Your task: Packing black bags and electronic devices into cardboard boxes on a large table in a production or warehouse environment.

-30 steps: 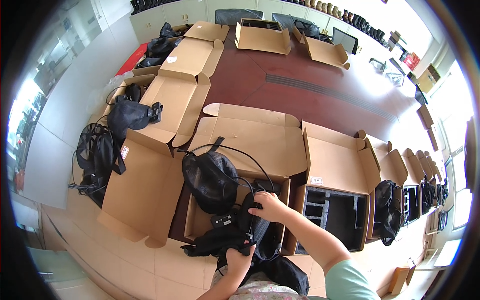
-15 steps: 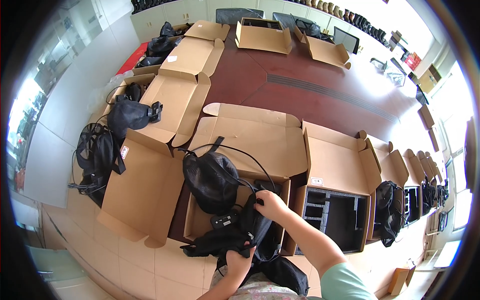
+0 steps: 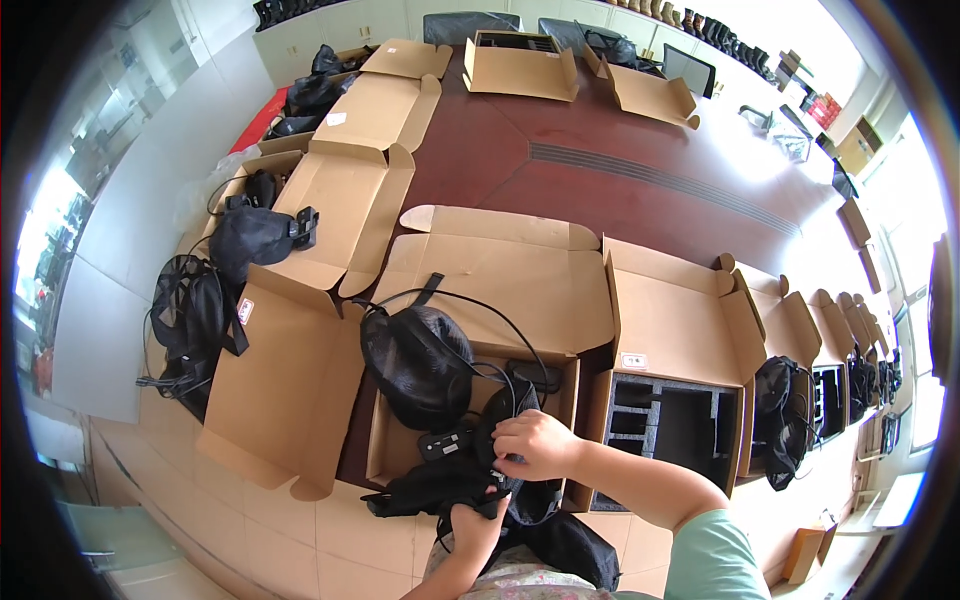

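A limp black fabric bag (image 3: pixel 425 488) lies across the front edge of an open cardboard box (image 3: pixel 388 455). My left hand (image 3: pixel 477 522) is closed on the bag's near end. Just above it, my right hand (image 3: pixel 535 445) pinches the bag's upper part, where a zipper seems to run; the fingertips partly hide what they hold. A black mesh cap (image 3: pixel 420 365) with a looping black cable (image 3: pixel 500 318) rests in the box, left of my right hand. Between cap and bag sits a small black device (image 3: pixel 445 443). Another dark case (image 3: pixel 535 376) lies at the box's right inner side.
To the right stands an open box with a foam insert (image 3: pixel 634 420); more open boxes with black gear continue beyond. On the left are an open box lid (image 3: pixel 285 390), another black cap (image 3: pixel 250 240) and a black strap bundle (image 3: pixel 190 310). The dark red table (image 3: pixel 480 130) stretches behind.
My right hand has moved down and slightly left along the bag, towards my left hand. My left hand stays nearly in place, still gripping the bag.
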The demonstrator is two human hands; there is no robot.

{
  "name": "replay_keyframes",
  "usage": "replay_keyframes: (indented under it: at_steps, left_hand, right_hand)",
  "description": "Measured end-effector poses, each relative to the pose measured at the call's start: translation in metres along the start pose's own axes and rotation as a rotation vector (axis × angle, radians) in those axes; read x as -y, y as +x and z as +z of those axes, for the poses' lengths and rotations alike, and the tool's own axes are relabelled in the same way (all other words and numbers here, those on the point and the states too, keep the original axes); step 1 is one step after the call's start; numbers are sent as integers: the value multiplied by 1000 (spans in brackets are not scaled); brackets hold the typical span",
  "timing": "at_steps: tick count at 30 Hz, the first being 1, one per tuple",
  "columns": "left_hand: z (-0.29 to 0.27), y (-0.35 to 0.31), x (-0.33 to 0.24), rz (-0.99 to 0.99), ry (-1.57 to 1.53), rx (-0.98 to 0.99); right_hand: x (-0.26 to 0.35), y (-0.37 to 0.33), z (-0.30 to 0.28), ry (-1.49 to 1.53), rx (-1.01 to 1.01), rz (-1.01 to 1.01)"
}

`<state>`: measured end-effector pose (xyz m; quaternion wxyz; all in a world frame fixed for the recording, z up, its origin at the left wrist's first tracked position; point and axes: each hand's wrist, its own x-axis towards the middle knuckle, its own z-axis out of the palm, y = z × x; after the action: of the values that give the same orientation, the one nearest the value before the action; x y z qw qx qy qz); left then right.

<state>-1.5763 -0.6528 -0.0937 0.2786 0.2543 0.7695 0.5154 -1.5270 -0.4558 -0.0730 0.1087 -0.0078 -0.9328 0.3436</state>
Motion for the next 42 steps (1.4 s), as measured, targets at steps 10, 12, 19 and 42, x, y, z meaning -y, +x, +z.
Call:
replay_keyframes:
  at_steps: [10,12,19,42]
  left_hand:
    - [1,3,-2,-29,-5,55]
    - [0,2,0,-32,6,40]
    - [-1,-2,-4,-46,0,-23]
    - [-6,-10,-3,-116,-41,5]
  right_hand:
    - [20,-5,15,-239,167,120]
    - [16,-9,15,-128,54,97]
    - [20,-7,9,-258,-195,-24]
    - [38,-21,-8,-243,-3,31]
